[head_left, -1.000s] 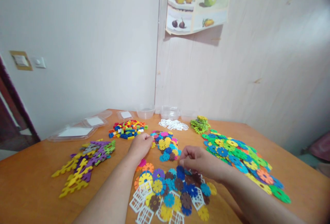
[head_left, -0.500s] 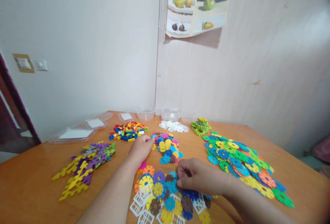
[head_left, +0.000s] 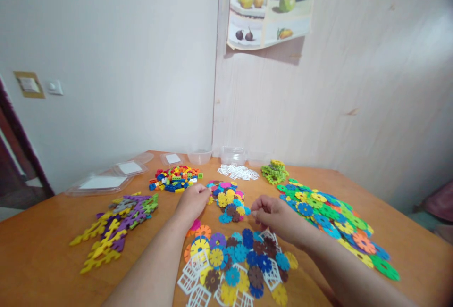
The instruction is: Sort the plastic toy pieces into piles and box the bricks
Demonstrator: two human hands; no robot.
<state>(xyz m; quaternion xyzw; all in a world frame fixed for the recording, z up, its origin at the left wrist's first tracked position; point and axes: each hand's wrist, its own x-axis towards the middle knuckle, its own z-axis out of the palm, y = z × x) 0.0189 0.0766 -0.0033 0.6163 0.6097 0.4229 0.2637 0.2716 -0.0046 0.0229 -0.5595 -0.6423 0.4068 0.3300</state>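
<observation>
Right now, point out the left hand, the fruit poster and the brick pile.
left hand [head_left: 193, 202], head view, back of hand
fruit poster [head_left: 269, 14], head view, centre
brick pile [head_left: 174, 178], head view, middle

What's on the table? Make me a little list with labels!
left hand: rests at the edge of the middle disc pile
right hand: fingers pinched, above the near disc pile; what it grips is unclear
left side: yellow and purple pieces
right side: green and blue discs
back: bricks, white grids, clear tubs, lids
surface: wooden table
</observation>
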